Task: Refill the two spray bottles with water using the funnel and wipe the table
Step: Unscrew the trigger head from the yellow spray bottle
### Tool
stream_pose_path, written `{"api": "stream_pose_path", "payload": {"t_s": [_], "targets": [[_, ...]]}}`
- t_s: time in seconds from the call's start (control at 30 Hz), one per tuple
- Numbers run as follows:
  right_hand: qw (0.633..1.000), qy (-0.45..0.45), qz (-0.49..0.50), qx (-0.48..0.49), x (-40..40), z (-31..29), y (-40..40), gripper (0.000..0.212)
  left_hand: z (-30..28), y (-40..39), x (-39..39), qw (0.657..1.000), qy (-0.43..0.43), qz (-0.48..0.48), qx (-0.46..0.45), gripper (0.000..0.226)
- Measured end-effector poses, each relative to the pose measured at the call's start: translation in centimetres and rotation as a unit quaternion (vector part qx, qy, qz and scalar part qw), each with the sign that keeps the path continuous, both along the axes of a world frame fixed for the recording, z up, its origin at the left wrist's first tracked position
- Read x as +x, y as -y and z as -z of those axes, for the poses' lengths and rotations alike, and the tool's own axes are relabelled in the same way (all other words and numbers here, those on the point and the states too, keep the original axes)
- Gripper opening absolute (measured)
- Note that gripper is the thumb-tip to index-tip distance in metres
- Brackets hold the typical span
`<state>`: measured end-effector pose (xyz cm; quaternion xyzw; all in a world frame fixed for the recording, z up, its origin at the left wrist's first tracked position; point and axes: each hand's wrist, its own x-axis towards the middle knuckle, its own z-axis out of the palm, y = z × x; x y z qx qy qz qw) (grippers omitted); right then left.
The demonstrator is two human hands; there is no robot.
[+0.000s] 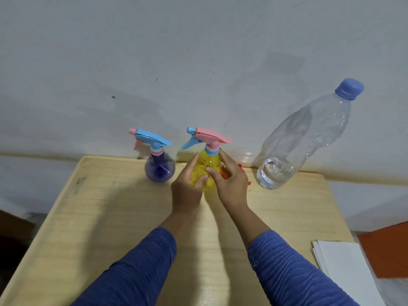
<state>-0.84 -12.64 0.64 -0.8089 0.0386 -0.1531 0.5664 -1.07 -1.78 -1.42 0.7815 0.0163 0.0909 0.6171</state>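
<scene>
A yellow spray bottle (208, 165) with a pink and blue trigger head stands upright at the middle back of the wooden table (110, 217). My left hand (187, 186) grips its body from the left. My right hand (229, 180) grips it from the right, with the index finger up near the blue collar. A purple spray bottle (159, 171) with a blue and pink head stands alone to the left. A clear water bottle (293, 146) with a blue cap stands at the right, water in its bottom. Something orange (224, 176) shows behind my right hand, mostly hidden.
A stack of white paper towels (344, 266) lies at the table's right front edge. An orange surface (388, 246) sits beyond it at the right. A white wall rises directly behind the table.
</scene>
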Motion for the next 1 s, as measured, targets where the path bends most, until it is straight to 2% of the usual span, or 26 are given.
{"api": "stream_pose_path", "payload": {"t_s": [0.17, 0.4, 0.63, 0.8, 0.9, 1.0], "targets": [[0.999, -0.016, -0.004, 0.049, -5.6, -0.4, -1.0, 0.056, -0.4, -1.9, -5.4, 0.999, 0.003, 0.001, 0.05, 0.056], [0.998, -0.03, -0.007, 0.05, -12.1, 0.0, -2.7, 0.057, 0.6, -4.0, -12.1, 0.995, 0.024, -0.011, 0.1, 0.057], [0.998, -0.046, -0.007, 0.036, -14.2, 0.5, -3.1, 0.058, 0.9, -4.3, -14.5, 0.998, -0.001, -0.001, 0.069, 0.06], [0.998, -0.045, -0.015, 0.029, -14.4, 0.4, -3.1, 0.058, 0.9, -3.8, -14.4, 0.996, -0.018, 0.006, 0.086, 0.073], [0.998, -0.055, -0.019, 0.026, -14.6, -0.1, -3.1, 0.056, 0.6, -3.6, -14.4, 0.998, -0.042, 0.013, 0.054, 0.071], [0.996, -0.044, 0.01, 0.075, -14.5, -1.8, -3.3, 0.066, 0.7, -3.6, -14.6, 0.998, -0.037, 0.013, 0.054, 0.074]]}}
